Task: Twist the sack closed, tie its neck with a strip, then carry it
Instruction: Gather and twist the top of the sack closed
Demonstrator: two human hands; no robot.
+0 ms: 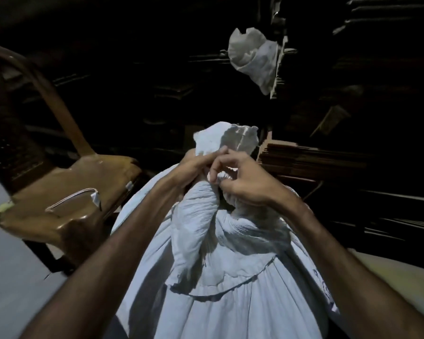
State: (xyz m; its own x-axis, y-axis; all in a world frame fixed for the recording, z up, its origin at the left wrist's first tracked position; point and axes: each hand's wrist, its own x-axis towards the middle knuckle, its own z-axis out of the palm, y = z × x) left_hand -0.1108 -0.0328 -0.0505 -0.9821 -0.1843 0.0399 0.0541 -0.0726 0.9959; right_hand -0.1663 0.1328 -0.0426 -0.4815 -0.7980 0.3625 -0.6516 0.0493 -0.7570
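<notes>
A big pale blue-white sack (220,277) stands upright in front of me, its top gathered and twisted into a neck (206,206). The loose mouth (220,140) flares above the neck. My left hand (194,167) grips the neck from the left, fingers closed around the bunched cloth. My right hand (245,182) pinches a small white bit of cloth at the neck between thumb and fingers; I cannot tell whether that is a strip or the sack's own fabric.
A brown plastic chair (66,192) stands at the left with a thin white cord (71,200) lying on its seat. Stacked flat cardboard (311,160) fills the dark right side. A white cloth bag (255,57) hangs higher up at the back.
</notes>
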